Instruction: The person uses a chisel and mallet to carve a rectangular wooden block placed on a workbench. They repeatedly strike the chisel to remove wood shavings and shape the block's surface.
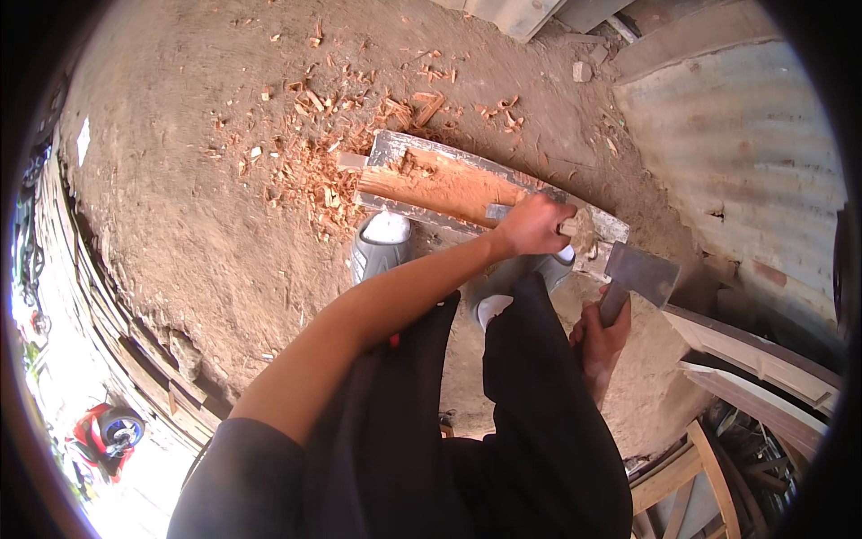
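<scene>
The wood (458,184) lies on the ground (180,162), beyond the shoes (377,253). Its middle is cut to fresh orange, seemingly well along; the dark rims and rough left end look unfinished. The left hand (534,225) clenches a chisel (496,212); the right hand (602,340) grips a hatchet (643,274). Shavings (328,189) surround the left end.

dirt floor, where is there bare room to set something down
The dirt floor is barest left of the shavings, toward the wooden strips; a smaller patch lies between the right hand and the boards. Crowded around the hollowed wood: shavings, shoes and the left hand.
</scene>
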### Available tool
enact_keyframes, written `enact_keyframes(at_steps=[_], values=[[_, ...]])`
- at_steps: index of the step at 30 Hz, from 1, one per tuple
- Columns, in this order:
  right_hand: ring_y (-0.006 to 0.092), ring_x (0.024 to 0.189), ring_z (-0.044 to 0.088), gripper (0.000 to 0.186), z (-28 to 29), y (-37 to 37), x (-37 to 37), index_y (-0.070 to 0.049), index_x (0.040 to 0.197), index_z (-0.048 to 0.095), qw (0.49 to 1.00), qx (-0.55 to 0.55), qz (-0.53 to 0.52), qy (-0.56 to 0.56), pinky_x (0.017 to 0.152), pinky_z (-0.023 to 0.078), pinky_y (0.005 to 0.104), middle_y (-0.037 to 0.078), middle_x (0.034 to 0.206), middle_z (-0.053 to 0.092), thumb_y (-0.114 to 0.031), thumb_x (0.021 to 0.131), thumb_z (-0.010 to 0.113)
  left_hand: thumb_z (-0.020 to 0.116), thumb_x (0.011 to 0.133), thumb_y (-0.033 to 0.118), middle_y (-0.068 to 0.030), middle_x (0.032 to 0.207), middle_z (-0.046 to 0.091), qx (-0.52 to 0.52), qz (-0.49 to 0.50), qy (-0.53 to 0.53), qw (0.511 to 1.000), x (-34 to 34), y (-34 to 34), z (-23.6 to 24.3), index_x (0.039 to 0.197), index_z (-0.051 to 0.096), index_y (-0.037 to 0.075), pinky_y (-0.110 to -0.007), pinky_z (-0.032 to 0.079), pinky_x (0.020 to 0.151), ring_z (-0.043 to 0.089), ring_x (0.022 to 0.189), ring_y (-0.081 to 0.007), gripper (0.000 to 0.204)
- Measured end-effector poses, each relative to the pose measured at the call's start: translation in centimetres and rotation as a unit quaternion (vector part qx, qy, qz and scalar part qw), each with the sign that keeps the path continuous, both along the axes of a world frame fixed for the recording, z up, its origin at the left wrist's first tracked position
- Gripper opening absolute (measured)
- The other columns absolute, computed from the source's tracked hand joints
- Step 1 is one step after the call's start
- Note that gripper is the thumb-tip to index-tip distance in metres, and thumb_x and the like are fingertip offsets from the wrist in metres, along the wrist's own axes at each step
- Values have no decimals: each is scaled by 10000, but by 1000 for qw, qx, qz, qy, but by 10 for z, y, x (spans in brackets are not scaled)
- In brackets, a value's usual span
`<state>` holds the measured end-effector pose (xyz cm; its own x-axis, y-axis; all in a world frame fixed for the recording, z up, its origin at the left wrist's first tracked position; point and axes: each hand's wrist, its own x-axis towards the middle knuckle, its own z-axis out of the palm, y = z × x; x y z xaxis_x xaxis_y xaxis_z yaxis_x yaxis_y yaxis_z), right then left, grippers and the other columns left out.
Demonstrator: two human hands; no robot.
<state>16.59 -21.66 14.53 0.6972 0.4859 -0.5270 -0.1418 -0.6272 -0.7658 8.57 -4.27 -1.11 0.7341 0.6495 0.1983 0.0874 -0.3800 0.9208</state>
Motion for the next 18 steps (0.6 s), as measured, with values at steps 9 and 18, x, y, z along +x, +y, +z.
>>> enact_keyframes(at_steps=[9,18], values=[[133,490,556,385,-10,-2,9,37,1261,487,996,10,38,-79,422,435,312,75,731,582,-27,918,649,717,691,206,-236,683,645,-5,-26,3,1000,0,-2,-3,831,627,29,-525,560,670,663,694,-457,243],[146,458,541,374,-17,-10,15,14,1262,494,993,-16,67,-97,401,416,319,95,745,585,-20,908,612,742,726,221,-236,695,653,23,-35,26,999,6,-4,-6,918,654,46,-530,559,665,665,688,-452,274]])
